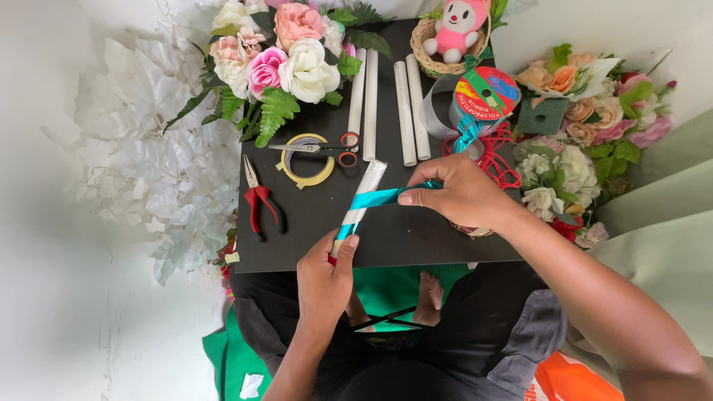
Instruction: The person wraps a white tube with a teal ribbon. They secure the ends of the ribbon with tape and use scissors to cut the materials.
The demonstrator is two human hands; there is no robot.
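My left hand [324, 276] grips the near end of a white tube [365, 191] that lies slanted over the black table [312, 230]. Teal ribbon [375, 197] is wound around the tube's lower part. My right hand [453, 194] pinches the ribbon taut just to the right of the tube. The ribbon runs back to a ribbon spool [486, 94] with a colourful label at the table's far right.
Several white tubes [407, 111] lie at the back. Scissors [316, 148] rest on a tape roll [306, 160], with red-handled pliers [256, 199] to the left. Artificial flowers [278, 59] stand at back left and right [579, 126]. A basket with a pink plush toy [454, 33] stands behind.
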